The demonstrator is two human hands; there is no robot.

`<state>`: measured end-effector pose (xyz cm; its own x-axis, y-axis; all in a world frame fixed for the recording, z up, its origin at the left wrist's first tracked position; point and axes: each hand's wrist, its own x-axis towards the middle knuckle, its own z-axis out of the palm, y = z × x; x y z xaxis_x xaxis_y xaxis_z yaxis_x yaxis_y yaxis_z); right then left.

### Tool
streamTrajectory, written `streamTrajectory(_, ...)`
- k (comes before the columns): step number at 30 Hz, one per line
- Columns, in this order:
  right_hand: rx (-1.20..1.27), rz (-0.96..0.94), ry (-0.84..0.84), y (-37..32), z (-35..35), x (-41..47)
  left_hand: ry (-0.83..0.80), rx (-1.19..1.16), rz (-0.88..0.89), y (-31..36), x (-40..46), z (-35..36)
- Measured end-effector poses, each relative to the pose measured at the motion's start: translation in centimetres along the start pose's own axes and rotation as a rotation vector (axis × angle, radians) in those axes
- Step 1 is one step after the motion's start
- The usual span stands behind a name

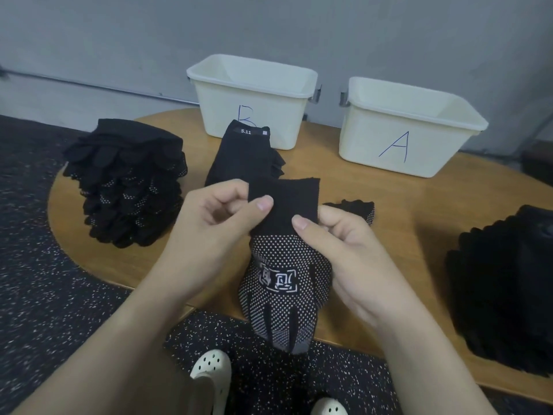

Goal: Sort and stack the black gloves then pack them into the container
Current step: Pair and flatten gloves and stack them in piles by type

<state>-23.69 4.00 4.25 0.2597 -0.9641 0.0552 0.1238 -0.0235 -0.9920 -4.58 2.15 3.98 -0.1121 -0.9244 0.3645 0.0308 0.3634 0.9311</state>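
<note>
We had the black knit glove with white grip dots (284,280) pinched at its cuff by both left hand (215,217) and right hand (338,250), hanging fingers-down over the round wooden table (419,211)'s near edge, cream plastic bins (413,145) behind.

White clogs (211,369) on speckled dark floor (45,265), grey wall (119,31) behind

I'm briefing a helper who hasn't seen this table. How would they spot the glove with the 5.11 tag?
Find the bin marked B at the back of the wooden table. Right in front of it lies a flat black glove, its cuff toward the bin. Unlike the piles left and right, it carries a white 5.11 tag.
</note>
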Motion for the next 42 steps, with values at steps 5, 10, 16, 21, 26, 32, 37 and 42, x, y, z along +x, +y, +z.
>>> streamTrajectory(5, -0.292, 0.082, 0.096, 1.5, -1.1, 1.3, -0.014, 0.300, -0.155, -2.4, 1.0, -0.7)
streamTrajectory(10, -0.438, 0.139, 0.203, 2.6, -1.8, 2.9, 0.021, 0.616, -0.162, -5.3, 3.2, -1.1)
streamTrajectory(16, -0.873, 0.035, 0.356, 4.4, -2.1, 4.1, -0.001, 0.845, -0.180, -6.8, 4.1, -0.3)
streamTrajectory(21, -1.026, -0.016, 0.378, 5.2, -3.1, 4.3, -0.049, 0.960, 0.006, -6.8, 2.9, 0.5)
streamTrajectory(26, -1.201, -0.220, 0.509, 5.3, -4.2, 4.7, -0.423, 1.051, 0.098, -6.0, 1.4, 1.7)
streamTrajectory(32, -1.236, -0.222, 0.769, 4.6, -6.0, 4.3, -0.591, 1.194, 0.013, -7.4, 0.2, 3.0)
streamTrajectory(37, -1.221, 0.149, 0.715, 4.7, -8.2, 3.7, -0.556, 1.234, 0.001, -8.1, 1.8, 3.5)
streamTrajectory(42, -1.018, 0.159, 0.756, 4.7, -9.0, 3.4, -0.563, 1.236, -0.017, -8.3, 2.6, 3.6)
